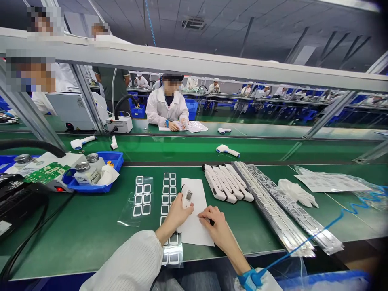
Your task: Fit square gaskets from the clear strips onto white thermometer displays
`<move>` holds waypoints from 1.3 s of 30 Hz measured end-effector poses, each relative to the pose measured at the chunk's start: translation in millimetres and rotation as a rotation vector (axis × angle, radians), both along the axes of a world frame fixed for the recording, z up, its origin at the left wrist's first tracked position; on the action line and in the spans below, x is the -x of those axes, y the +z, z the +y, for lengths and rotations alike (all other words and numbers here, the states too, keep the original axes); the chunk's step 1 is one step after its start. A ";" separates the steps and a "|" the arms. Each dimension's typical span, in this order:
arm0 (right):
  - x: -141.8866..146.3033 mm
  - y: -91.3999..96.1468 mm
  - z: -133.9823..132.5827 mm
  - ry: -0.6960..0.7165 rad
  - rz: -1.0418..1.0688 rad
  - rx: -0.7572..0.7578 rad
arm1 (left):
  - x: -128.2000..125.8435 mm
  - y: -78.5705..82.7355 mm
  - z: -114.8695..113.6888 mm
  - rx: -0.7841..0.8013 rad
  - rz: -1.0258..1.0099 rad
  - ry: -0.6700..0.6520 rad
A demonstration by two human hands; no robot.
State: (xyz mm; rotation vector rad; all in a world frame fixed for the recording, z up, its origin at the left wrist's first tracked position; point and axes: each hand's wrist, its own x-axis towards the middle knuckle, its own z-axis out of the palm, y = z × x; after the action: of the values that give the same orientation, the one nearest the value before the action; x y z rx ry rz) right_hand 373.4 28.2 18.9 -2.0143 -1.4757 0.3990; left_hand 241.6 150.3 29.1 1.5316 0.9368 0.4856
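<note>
My left hand (177, 214) grips a white handheld infrared thermometer (186, 198) upright over a sheet of white paper (197, 214). My right hand (214, 222) rests on that paper beside the thermometer, with a small dark bit showing under its fingers that I cannot identify. Left of the paper lie clear sheets of square-outlined film pieces (143, 196), and my left forearm covers part of one strip (169, 202). Several white thermometers (226, 184) lie side by side to the right of the paper.
Long clear trays of square pieces (273, 206) lie angled across the green bench (91, 238), with white gloves (297, 192) beyond them. A blue tray (91, 186) holds bottles. A green circuit board (45, 173) sits at left. A co-worker (166, 107) sits across the bench.
</note>
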 end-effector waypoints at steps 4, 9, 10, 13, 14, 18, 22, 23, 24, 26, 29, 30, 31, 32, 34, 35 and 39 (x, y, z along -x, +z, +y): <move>-0.7 2.3 3.0 0.007 0.007 0.037 | 0.2 -1.3 -2.5 -0.004 0.009 0.027; -1.6 -3.3 11.6 0.008 -0.087 0.103 | -0.7 2.6 -4.4 -0.021 0.028 0.049; -1.0 -5.7 12.3 0.018 -0.121 0.092 | -0.6 3.7 -4.7 -0.022 0.031 0.051; 2.1 -12.4 10.2 0.089 -0.153 -0.025 | -0.2 6.3 -5.7 -0.021 0.034 0.053; 3.2 -14.0 8.3 0.110 -0.137 -0.070 | -0.1 6.8 -5.8 -0.021 0.034 0.055; 6.9 -13.9 0.8 0.106 -0.065 -0.125 | -0.4 6.1 -5.4 -0.020 0.029 0.058; 10.8 -7.3 0.2 0.102 -0.022 -0.101 | -0.7 3.8 -4.9 -0.009 0.015 0.057; 11.7 -5.8 1.2 0.103 -0.021 -0.095 | -0.6 3.3 -5.0 -0.005 0.012 0.058; 12.1 -4.7 2.4 0.101 -0.019 -0.089 | -0.4 2.8 -5.1 -0.002 0.008 0.061; 11.0 -3.7 4.9 0.087 0.017 -0.084 | -0.3 1.7 -5.2 0.005 -0.002 0.070; 2.7 -2.5 6.8 0.034 0.230 -0.093 | -1.5 0.6 -4.9 0.029 -0.030 0.088; -1.2 -1.2 6.5 0.008 0.324 -0.102 | -2.2 1.1 -4.8 0.047 -0.045 0.094; -5.0 1.2 5.6 -0.020 0.412 -0.114 | -2.7 2.3 -4.8 0.073 -0.065 0.099; -8.2 4.7 4.1 -0.045 0.487 -0.129 | -2.6 4.6 -5.1 0.109 -0.089 0.100; -11.3 15.4 -0.4 -0.077 0.588 -0.170 | 0.5 12.4 -6.8 0.196 -0.153 0.082; -10.8 22.1 -3.1 -0.083 0.619 -0.193 | 4.1 17.4 -8.5 0.239 -0.192 0.064; 4.9 50.1 -11.4 -0.028 0.679 -0.243 | 30.2 35.9 -22.1 0.356 -0.329 -0.023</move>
State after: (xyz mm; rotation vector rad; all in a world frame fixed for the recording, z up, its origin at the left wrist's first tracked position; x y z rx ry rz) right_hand 368.5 16.7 69.0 -1.4913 -1.0088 0.7607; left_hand 211.4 128.2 65.0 1.0997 0.7036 0.5058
